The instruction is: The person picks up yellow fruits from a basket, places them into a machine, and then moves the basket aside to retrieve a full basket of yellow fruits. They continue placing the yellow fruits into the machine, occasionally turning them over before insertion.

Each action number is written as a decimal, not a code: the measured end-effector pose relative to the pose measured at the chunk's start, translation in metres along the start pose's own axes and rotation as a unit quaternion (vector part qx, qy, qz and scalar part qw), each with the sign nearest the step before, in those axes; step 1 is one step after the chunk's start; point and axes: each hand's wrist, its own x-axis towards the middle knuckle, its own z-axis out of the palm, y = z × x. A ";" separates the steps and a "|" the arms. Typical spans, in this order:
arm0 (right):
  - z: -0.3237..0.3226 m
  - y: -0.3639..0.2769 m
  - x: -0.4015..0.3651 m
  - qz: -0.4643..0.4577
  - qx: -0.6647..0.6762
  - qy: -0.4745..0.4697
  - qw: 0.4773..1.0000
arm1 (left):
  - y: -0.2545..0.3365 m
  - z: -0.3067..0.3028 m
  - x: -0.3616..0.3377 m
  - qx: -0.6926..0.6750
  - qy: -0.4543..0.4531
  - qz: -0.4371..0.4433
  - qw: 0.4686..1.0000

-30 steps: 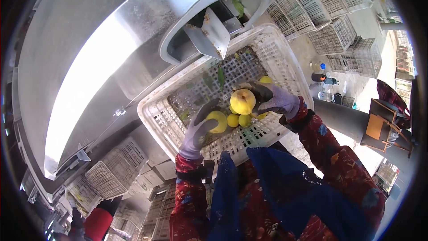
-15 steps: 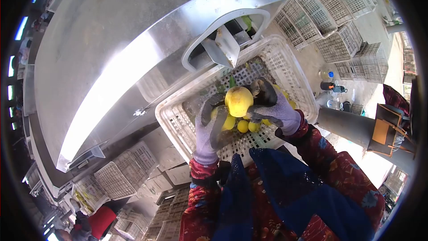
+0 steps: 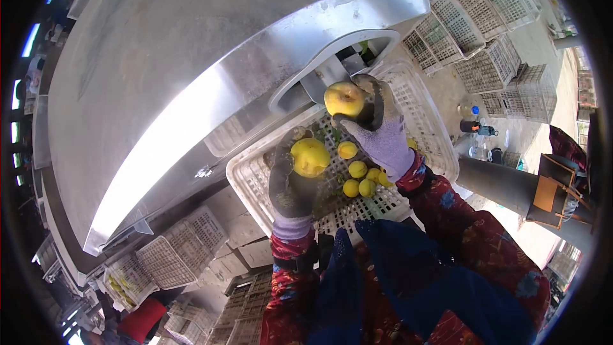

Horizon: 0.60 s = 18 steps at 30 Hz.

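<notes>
In my right hand (image 3: 381,110), gloved in lilac with dark fingers, is a round yellow peach (image 3: 345,99) with a brownish patch. It is held above the crate, near an oval opening (image 3: 284,96) in the metal machine. Lower and to the left, the fingers of my left hand (image 3: 288,185) curl around another yellow peach (image 3: 311,158), whose skin looks marked on its lower side. Beneath both hands stands a white plastic crate (image 3: 246,182). Several smaller-looking yellow peaches (image 3: 357,169) lie in it, with some green leaves.
A large metal table (image 3: 153,45) with a shiny curved rim (image 3: 191,99) fills the upper left. Stacked crates (image 3: 488,64) stand at upper right, others (image 3: 172,252) at lower left. Bottles (image 3: 476,126) sit on the floor to the right. A person in red (image 3: 142,319) is at lower left.
My hands have separated. The right has risen toward the oval opening with a peach; the left has turned, bringing its peach into full view. More peaches in the crate now show.
</notes>
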 end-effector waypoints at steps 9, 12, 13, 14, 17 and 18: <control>0.026 0.007 0.062 -0.033 0.063 0.042 0.997 | 0.001 0.010 0.002 0.007 -0.075 0.012 0.997; -0.002 -0.010 0.027 -0.060 0.131 -0.042 0.989 | 0.001 0.020 0.004 -0.019 -0.073 -0.017 0.997; -0.014 -0.020 0.016 -0.106 0.079 -0.101 0.986 | -0.001 0.022 0.004 -0.033 -0.069 -0.031 0.997; -0.017 -0.024 0.011 -0.201 -0.014 -0.128 0.971 | -0.006 0.020 0.007 0.127 -0.063 -0.005 0.990; -0.002 -0.021 -0.002 -0.160 -0.065 -0.062 0.983 | -0.016 0.019 0.021 0.326 -0.057 -0.008 0.944; -0.002 -0.021 0.000 -0.163 -0.061 -0.053 0.983 | -0.018 0.025 0.026 0.347 -0.058 -0.020 0.936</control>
